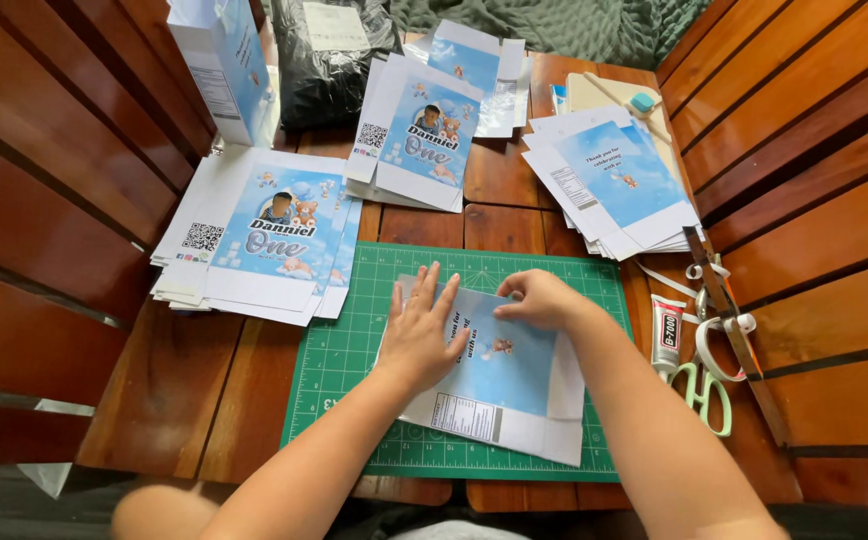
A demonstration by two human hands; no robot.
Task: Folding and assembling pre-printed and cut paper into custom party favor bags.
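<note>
A flat printed sheet (514, 385), light blue with white flaps and cartoon figures, lies on a green cutting mat (349, 350) on the wooden table. My left hand (419, 330) lies flat on the sheet's left part with fingers spread. My right hand (539, 298) rests at the sheet's upper edge, fingers curled and pressing down on the paper there. Neither hand lifts anything off the mat.
Stacks of similar blue printed sheets lie at the left (264, 235), back middle (419, 135) and back right (614, 185). A folded-up box (224, 65) stands at the back left beside a black bag (329, 50). A glue tube (666, 335), green-handled scissors (709, 390) and a ruler (729, 320) lie at the right.
</note>
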